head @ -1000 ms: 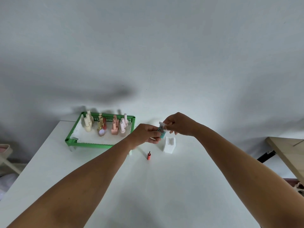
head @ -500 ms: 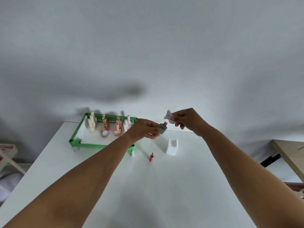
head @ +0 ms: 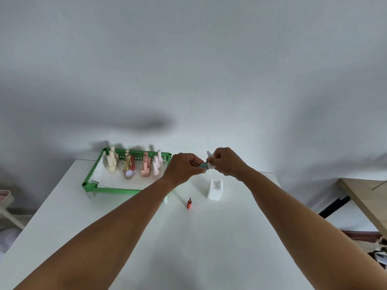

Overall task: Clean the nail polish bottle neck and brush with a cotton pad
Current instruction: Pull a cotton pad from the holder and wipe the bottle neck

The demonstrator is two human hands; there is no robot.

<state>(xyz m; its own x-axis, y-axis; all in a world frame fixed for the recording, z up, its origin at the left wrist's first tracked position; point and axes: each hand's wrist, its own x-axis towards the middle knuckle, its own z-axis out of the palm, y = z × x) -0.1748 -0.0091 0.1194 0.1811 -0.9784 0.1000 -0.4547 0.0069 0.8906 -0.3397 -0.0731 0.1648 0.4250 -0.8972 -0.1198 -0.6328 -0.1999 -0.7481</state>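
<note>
Pinching the nail polish bottle (head: 202,165) in my left hand (head: 184,166), right hand (head: 225,162) grasping the cotton pad (head: 210,159) against its neck; I judge tilting risks spilling polish below my fingertips.

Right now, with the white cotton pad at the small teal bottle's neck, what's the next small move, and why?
Probably twist the white cotton pad around the neck: the right hand presses it there, the left hand holds the small teal bottle, and the red brush cap waits on the white table.
</note>
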